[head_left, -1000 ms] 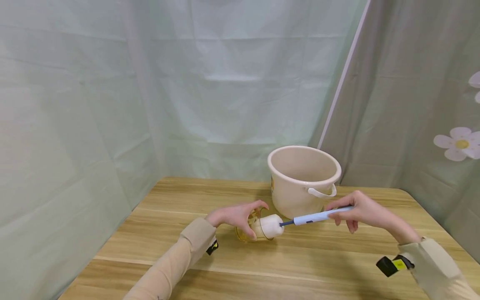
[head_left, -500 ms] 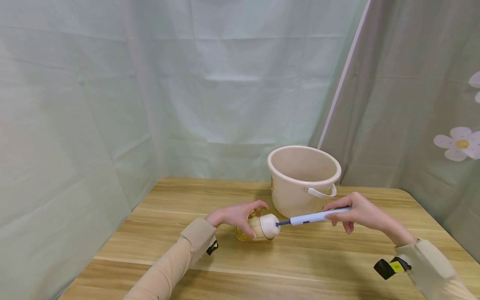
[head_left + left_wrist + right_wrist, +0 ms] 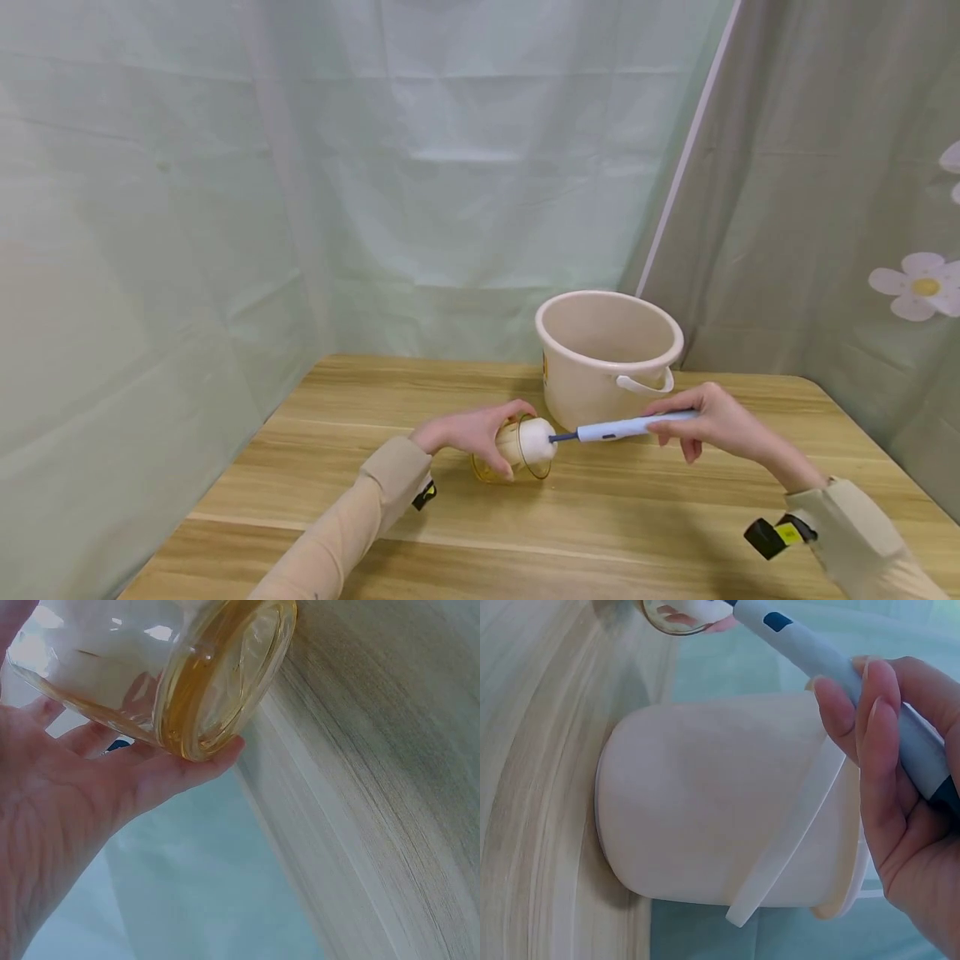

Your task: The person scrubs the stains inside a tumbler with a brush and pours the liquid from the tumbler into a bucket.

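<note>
A clear amber glass cup [image 3: 217, 682] lies tilted on its side, its mouth toward the right. My left hand [image 3: 480, 433] grips it, thumb on the near side and fingers round the far side. Inside the mouth sits the white sponge head [image 3: 537, 442] of a cup brush, partly within the glass and partly showing past the rim. The brush's light blue handle [image 3: 611, 430] runs to the right from a thin dark blue stem. My right hand [image 3: 708, 423] pinches that handle near its end, as the right wrist view also shows.
A cream bucket [image 3: 600, 392] with a white handle [image 3: 784, 844] stands upright just behind the brush. Wood-grain table [image 3: 420, 533] lies under everything. Pale green curtains [image 3: 450, 183] hang behind and at the sides.
The right hand has moved slightly left with the brush, and the sponge head has shifted left and upward at the cup's mouth. The left hand and cup stay in place.
</note>
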Demonstrator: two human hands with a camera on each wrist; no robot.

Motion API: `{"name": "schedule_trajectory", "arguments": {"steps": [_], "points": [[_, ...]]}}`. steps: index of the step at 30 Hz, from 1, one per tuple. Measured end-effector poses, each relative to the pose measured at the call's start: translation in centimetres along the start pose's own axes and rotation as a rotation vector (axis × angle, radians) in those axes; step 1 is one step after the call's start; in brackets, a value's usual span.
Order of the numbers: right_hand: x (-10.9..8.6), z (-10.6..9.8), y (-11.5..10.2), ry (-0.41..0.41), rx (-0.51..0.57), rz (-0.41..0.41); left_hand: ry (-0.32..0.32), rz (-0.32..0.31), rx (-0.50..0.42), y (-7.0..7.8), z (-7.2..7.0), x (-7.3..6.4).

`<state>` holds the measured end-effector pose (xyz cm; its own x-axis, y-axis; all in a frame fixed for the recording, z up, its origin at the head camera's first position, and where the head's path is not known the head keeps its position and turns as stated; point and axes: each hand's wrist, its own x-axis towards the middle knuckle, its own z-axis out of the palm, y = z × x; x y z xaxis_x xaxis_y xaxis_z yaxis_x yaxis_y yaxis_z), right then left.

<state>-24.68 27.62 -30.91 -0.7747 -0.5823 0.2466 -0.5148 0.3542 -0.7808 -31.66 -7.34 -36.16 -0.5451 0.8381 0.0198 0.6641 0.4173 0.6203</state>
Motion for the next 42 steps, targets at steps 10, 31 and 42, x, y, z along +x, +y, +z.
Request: {"name": "schedule_trajectory", "arguments": {"steps": [10,31,42], "points": [[0.1,0.0,-0.8,0.004,-0.020,0.041,-0.008,0.005,-0.012,0.0,-0.1,0.0],[-0.1,-1.0,-1.0,-0.066,-0.047,0.065,-0.024,-0.012,0.028,0.1,-0.2,0.0],[0.1,-0.9,-0.8,-0.105,-0.005,0.046,-0.024,0.019,0.034,0.0,-0.2,0.1]]}}
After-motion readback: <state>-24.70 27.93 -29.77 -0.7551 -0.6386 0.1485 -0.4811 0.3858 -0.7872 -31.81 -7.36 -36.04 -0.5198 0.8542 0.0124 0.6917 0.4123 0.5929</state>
